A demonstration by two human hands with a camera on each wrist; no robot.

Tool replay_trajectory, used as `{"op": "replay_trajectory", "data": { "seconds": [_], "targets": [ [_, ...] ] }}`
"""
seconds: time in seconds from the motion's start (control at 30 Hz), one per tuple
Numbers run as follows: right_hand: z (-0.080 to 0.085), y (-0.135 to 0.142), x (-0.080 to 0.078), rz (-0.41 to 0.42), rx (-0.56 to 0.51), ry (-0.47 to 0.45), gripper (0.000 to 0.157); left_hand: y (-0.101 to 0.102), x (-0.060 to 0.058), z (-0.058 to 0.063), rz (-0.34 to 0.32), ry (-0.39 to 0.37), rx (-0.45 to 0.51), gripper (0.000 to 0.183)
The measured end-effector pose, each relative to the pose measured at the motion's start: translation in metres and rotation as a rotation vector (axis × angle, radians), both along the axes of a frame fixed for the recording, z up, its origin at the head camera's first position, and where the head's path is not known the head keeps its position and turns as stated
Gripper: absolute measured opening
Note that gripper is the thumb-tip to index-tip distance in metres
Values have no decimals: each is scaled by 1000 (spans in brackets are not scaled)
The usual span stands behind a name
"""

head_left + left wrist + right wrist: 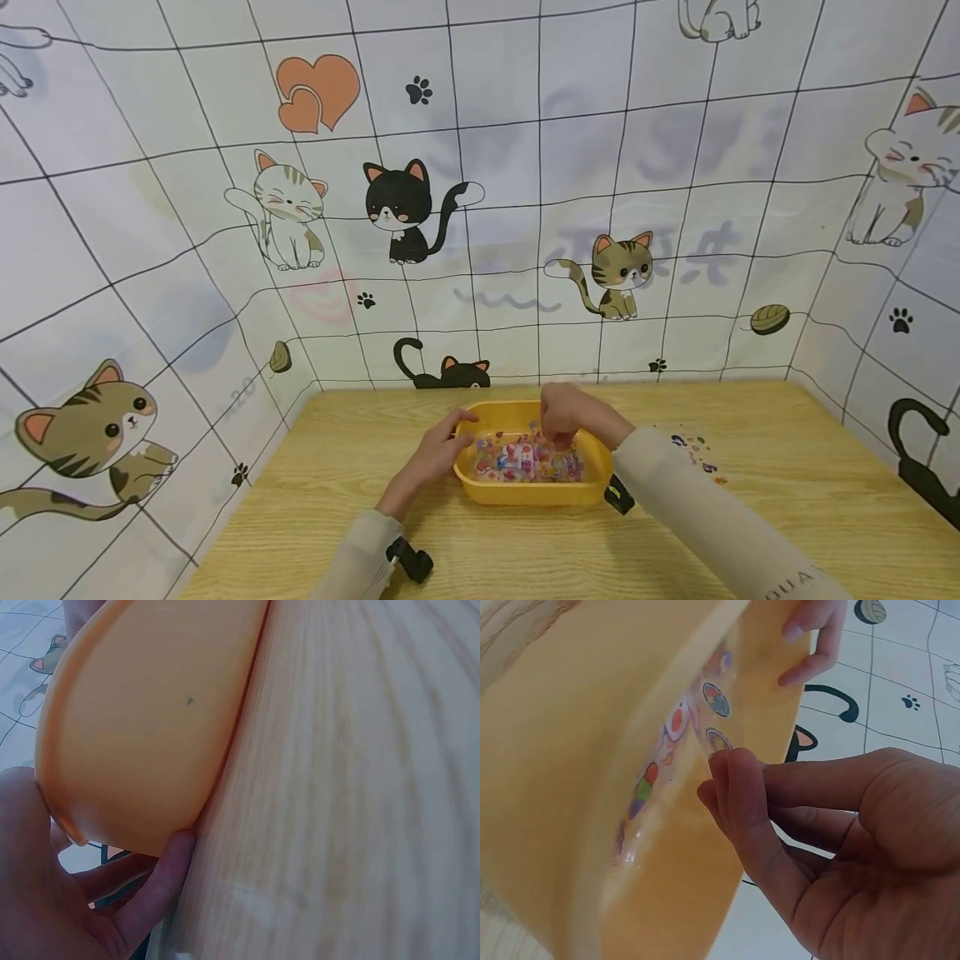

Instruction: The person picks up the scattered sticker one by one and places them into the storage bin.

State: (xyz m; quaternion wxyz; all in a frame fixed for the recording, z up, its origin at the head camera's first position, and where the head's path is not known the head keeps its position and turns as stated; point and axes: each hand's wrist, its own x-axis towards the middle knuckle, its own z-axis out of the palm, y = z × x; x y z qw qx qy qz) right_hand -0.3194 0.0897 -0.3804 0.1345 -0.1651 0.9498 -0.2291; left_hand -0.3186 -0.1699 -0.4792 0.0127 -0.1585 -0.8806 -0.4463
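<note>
A yellow plastic basin (532,495) stands on the wooden table, with many small colourful printed stickers (517,461) spread over its bottom. My left hand (442,450) grips the basin's left end. In the left wrist view its thumb is at the rim, with the fingers under and along the outer wall (150,735). Over the basin's right part is my right hand (570,417), knuckles up. In the right wrist view its thumb and fingertips pinch a small clear sticker (718,739) with a rounded print, inside the basin wall.
Several small coloured pieces (693,450) lie loose on the table (300,500) right of the basin. Behind the table hangs a white gridded sheet (510,208) with printed cats, and it covers both sides too. A black wrist camera (410,559) is strapped to the left sleeve.
</note>
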Motion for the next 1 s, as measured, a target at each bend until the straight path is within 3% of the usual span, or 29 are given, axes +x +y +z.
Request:
{"op": "replay_trajectory", "data": {
  "seconds": [0.2, 0.67, 0.87, 1.0],
  "targets": [
    [-10, -1, -5, -13, 87, -6, 47, 0, 0, -1, 2, -9, -6, 30],
    [-17, -4, -7, -27, 109, -105, 17, -2, 0, 1, -27, 5, 19, 30],
    [-25, -3, -9, -63, 95, -186, 14, -2, 1, 0, -24, -6, 12, 32],
    [-26, -4, -10, -57, 120, -175, 17, -1, 0, 0, -19, -12, 16, 31]
  ]
}}
